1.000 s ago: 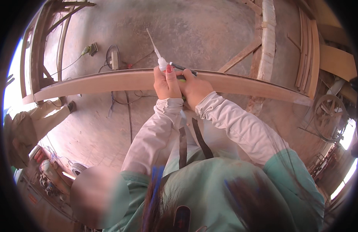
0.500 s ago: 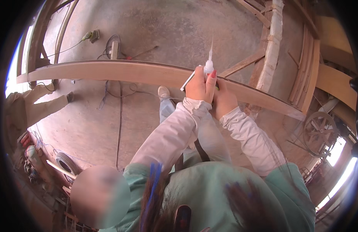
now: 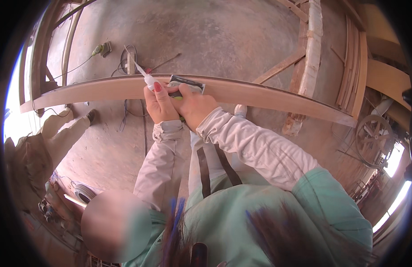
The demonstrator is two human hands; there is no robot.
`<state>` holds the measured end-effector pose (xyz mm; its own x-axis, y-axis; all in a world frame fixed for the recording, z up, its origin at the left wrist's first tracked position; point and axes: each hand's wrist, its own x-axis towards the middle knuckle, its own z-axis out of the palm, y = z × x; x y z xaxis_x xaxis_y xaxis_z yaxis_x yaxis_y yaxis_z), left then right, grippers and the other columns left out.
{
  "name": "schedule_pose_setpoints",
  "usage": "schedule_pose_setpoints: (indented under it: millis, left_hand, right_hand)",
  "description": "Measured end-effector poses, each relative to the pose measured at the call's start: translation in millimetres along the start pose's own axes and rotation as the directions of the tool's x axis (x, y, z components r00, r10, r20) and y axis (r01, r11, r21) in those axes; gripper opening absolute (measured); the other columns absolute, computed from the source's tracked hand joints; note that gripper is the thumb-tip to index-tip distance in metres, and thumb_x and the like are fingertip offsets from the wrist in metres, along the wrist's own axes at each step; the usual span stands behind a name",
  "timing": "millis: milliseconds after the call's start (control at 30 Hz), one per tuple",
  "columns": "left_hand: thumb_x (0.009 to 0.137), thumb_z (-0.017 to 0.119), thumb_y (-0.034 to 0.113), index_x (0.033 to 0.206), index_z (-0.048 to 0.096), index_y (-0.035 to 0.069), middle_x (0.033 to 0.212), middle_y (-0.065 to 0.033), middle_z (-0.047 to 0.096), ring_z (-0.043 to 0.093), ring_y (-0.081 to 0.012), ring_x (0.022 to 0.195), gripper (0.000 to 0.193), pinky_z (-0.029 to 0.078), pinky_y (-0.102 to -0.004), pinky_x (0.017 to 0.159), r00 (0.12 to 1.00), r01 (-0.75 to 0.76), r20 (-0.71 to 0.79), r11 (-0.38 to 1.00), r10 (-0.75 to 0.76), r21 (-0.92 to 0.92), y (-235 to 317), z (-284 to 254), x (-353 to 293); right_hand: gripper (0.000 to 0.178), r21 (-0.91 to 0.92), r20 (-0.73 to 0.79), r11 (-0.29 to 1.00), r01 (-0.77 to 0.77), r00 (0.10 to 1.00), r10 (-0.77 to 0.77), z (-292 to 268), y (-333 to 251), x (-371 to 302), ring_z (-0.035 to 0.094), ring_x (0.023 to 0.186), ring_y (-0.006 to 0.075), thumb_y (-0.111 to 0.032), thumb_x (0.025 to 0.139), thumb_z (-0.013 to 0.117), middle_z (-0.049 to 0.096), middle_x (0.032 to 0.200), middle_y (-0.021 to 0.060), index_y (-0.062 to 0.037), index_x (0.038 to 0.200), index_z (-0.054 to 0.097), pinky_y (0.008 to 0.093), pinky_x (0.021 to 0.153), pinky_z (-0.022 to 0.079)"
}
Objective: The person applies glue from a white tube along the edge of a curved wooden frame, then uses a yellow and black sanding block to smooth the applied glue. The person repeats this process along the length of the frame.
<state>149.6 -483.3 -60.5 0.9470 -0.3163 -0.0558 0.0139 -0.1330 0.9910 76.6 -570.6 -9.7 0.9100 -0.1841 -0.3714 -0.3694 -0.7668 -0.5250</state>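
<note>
My left hand (image 3: 160, 107) is closed round a white glue bottle (image 3: 149, 81), whose long thin nozzle points up and to the left. Beside it, touching, my right hand (image 3: 196, 107) grips a green and black sander (image 3: 188, 84) with a flat rectangular pad. Both hands are over a long, gently curved wooden beam (image 3: 103, 88) that spans the view from left to right. The fingers hide most of the bottle's body and much of the sander.
Another green power tool (image 3: 101, 49) with a cord lies on the concrete floor beyond the beam. Wooden framing (image 3: 299, 66) stands at the right, near a spoked wheel (image 3: 374, 140). At the left stands a person in light trousers (image 3: 65, 129). Cords trail across the floor.
Both hands have moved left along the beam with the bottle and sander. The nozzle has swung from upright to up-left, and more of the sander shows. The person at the left has shifted slightly.
</note>
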Motion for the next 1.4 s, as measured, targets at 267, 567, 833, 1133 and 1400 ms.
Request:
schedule_pose_setpoints:
  millis: [267, 567, 833, 1133, 1400]
  left_hand:
    - [0.1, 0.046, 0.036, 0.096, 0.051, 0.002, 0.076, -0.0088, 0.067, 0.06, -0.0131, 0.074, 0.035, 0.046, -0.0283, 0.072, 0.996, 0.031, 0.082, 0.999, -0.029, -0.027, 16, 44, -11]
    - [0.101, 0.043, 0.042, 0.097, 0.051, 0.002, 0.083, -0.0095, 0.066, 0.055, -0.0142, 0.083, 0.041, 0.043, -0.031, 0.085, 0.966, 0.167, 0.2, 0.986, -0.164, 0.003, 34, 70, -20]
    - [0.099, 0.05, 0.032, 0.102, 0.051, 0.002, 0.077, -0.0104, 0.069, 0.066, -0.02, 0.072, 0.03, 0.05, -0.0312, 0.068, 0.97, 0.076, 0.229, 0.996, -0.085, 0.048, 20, 86, -32]
    - [0.097, 0.053, 0.034, 0.104, 0.052, 0.003, 0.076, -0.0155, 0.063, 0.064, -0.0331, 0.07, 0.032, 0.048, -0.0389, 0.063, 0.912, 0.137, 0.371, 0.982, -0.175, 0.127, 30, 116, -57]
    - [0.096, 0.055, 0.03, 0.098, 0.057, 0.002, 0.072, -0.0155, 0.059, 0.058, -0.0339, 0.065, 0.029, 0.045, -0.0398, 0.061, 0.887, 0.168, 0.343, 0.909, -0.308, 0.38, -9, 19, -81]
  right_hand:
    - [0.04, -0.014, 0.059, 0.995, -0.102, 0.993, 0.103, -13, 31, -16, 0.068, 0.085, 0.0294, -0.013, 0.084, 0.057, 0.048, 0.112, 0.0126, -0.026, 0.122, 0.053, 0.0437, 0.068, 0.055]
    - [0.045, 0.003, 0.062, 0.986, -0.166, 0.984, 0.166, -33, 49, -34, 0.064, 0.088, 0.0295, -0.013, 0.082, 0.059, 0.047, 0.112, 0.012, -0.0287, 0.124, 0.053, 0.0431, 0.071, 0.055]
    - [0.047, 0.028, 0.039, 0.979, -0.2, 0.979, 0.199, -31, 68, -51, 0.063, 0.09, 0.0322, -0.011, 0.081, 0.058, 0.047, 0.112, 0.0117, -0.0294, 0.124, 0.052, 0.0454, 0.072, 0.054]
    - [0.064, 0.047, -0.069, 0.945, -0.323, 0.943, 0.326, -28, 98, -91, 0.062, 0.088, 0.0392, -0.012, 0.07, 0.072, 0.048, 0.118, 0.0135, -0.0261, 0.128, 0.049, 0.0481, 0.074, 0.053]
    - [0.072, 0.064, -0.281, 0.925, -0.375, 0.882, 0.378, -29, 130, -161, 0.059, 0.093, 0.0328, -0.006, 0.061, 0.077, 0.047, 0.107, 0.0095, -0.0266, 0.125, 0.05, 0.042, 0.072, 0.054]
